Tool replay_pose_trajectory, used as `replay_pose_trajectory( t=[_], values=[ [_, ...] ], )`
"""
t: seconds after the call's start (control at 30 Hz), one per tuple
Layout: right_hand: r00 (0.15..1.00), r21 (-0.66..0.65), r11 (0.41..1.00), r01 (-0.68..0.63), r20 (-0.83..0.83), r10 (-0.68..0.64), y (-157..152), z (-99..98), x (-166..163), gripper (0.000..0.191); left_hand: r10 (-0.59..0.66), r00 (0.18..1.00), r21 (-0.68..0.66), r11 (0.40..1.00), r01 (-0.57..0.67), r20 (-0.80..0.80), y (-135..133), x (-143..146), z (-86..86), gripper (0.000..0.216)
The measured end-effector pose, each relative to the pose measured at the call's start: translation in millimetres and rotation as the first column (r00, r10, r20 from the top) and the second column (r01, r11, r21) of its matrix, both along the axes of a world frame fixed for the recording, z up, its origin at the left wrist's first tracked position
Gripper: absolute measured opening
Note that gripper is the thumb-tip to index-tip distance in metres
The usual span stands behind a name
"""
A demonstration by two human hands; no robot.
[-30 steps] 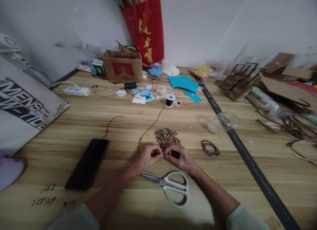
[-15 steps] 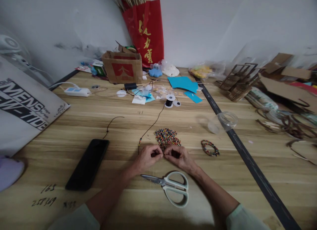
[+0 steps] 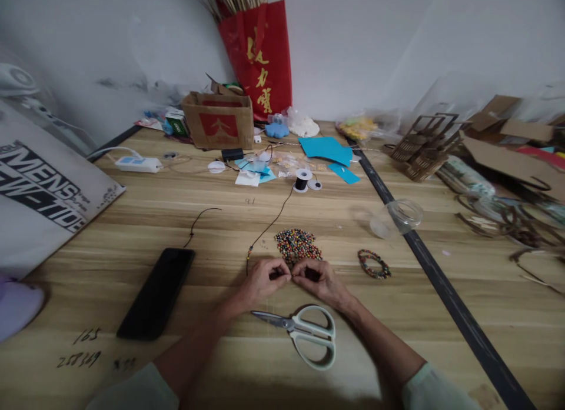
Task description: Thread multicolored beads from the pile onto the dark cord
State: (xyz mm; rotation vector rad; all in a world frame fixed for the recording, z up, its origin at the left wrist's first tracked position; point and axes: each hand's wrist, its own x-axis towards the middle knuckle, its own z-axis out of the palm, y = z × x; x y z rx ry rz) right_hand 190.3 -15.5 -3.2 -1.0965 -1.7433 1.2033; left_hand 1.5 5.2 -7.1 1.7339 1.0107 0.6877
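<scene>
My left hand is closed in a pinch on a thin dark cord, its fingertips almost meeting those of my right hand. My right hand is pinched shut too; whatever lies in it is too small to make out. From a black spool the cord runs down to my left hand, with a few small beads threaded on it. Just beyond both hands lies a pile of multicoloured beads. Scissors with pale handles rest on the table below my hands.
A beaded loop lies to the right, with a clear plastic container farther back. At left are a black phone and a short cord piece. Blue paper, a cardboard box and a red bag stand or lie behind.
</scene>
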Motion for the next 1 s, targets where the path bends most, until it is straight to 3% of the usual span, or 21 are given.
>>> replay_pose_trajectory(
  t=[0.57,1.0],
  values=[
    [1.000,-0.016,1.000,0.003,-0.018,-0.003,-0.3,-1.2,1.1,0.023,-0.017,0.995,-0.136,0.990,0.030,0.096,2.9,-5.1,-1.9,0.010],
    [1.000,-0.035,0.999,0.005,-0.014,-0.005,0.1,-2.4,1.8,0.024,0.001,0.996,-0.128,0.992,0.010,0.092,2.7,-3.4,1.2,0.005]
  ],
)
